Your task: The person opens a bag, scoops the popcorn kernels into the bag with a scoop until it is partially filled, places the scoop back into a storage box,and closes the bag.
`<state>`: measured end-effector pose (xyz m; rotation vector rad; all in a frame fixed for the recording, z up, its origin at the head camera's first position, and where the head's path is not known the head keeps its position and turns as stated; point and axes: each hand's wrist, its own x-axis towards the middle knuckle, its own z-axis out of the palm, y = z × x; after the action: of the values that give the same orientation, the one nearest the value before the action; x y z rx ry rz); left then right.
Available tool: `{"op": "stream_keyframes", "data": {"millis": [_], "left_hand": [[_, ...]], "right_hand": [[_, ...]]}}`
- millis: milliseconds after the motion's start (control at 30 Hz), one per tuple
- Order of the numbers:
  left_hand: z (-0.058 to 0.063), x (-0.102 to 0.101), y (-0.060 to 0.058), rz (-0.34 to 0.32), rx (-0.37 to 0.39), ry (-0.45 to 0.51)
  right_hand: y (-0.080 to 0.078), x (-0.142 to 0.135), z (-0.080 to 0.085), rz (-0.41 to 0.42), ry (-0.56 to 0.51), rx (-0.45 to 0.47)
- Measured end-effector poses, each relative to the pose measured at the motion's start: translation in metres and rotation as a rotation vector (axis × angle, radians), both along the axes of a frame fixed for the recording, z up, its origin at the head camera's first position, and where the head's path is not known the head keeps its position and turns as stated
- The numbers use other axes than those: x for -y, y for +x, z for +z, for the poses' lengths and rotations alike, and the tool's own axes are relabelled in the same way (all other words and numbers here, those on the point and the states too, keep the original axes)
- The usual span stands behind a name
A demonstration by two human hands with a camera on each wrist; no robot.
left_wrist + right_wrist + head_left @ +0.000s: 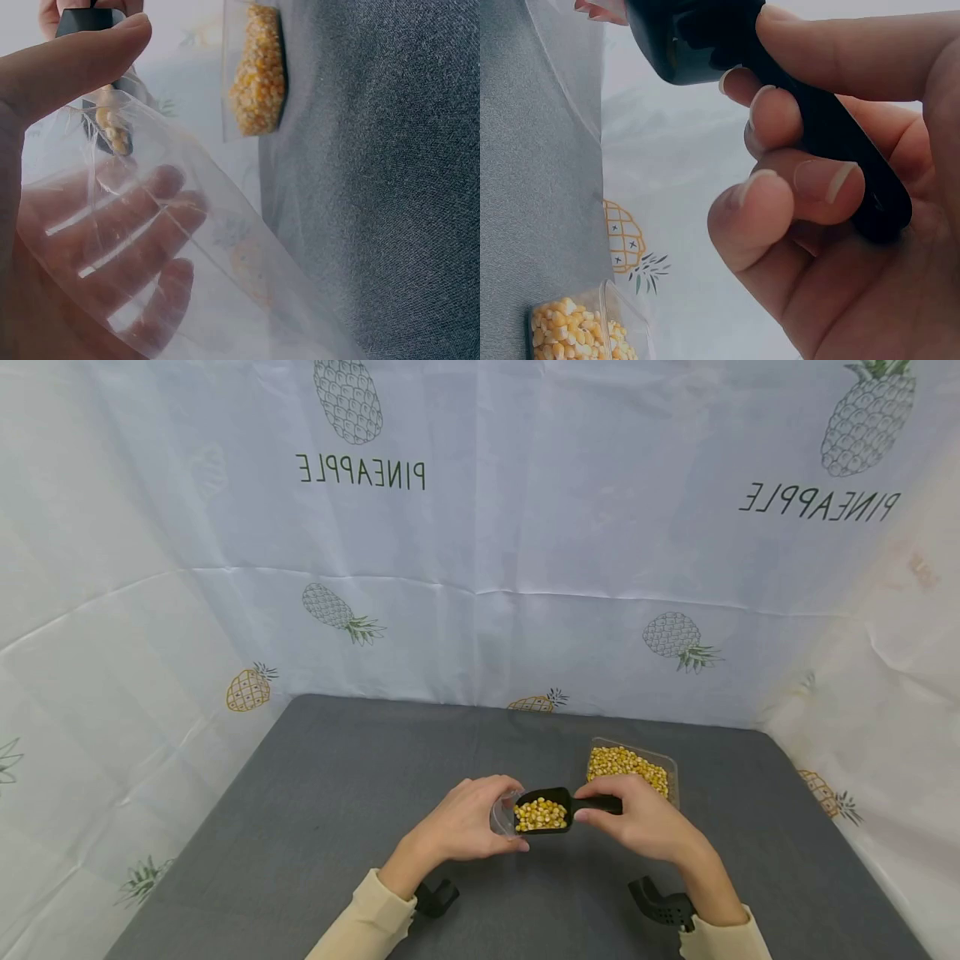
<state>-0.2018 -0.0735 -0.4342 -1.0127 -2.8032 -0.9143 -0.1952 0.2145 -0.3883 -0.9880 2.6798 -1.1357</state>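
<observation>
My left hand [468,818] holds a clear plastic bag [247,300] by its mouth, fingers and thumb spread round the opening. The bag hangs down below the hand in the left wrist view, and fingers show through the film. My right hand [648,818] grips the handle of a black scoop [560,796], fingers curled round it and thumb on top. Yellow corn kernels [540,815] lie in the scoop. Its front edge overlaps the bag's mouth, between the left thumb and fingers.
Behind the right hand stands a clear plastic container [673,772] filled with corn kernels [622,762]. A grey cloth [360,760] covers the table. White curtains [480,527] printed with pineapples enclose its back and sides.
</observation>
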Motion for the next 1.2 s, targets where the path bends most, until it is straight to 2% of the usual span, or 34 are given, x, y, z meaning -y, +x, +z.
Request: {"op": "stream_keyframes", "data": {"millis": [367, 667, 1200], "left_hand": [[-0.0002, -0.0017, 0.0012, -0.008, 0.056, -0.010], [-0.0002, -0.0027, 0.0015, 0.001, 0.087, -0.010], [-0.0032, -0.0037, 0.0010, -0.001, 0.126, 0.029]], "right_hand": [[0.0044, 0.0056, 0.0057, -0.008, 0.049, -0.052], [0.0064, 0.0077, 0.0058, -0.026, 0.074, -0.040], [0.0062, 0.0071, 0.0066, -0.019, 0.046, -0.023]]}}
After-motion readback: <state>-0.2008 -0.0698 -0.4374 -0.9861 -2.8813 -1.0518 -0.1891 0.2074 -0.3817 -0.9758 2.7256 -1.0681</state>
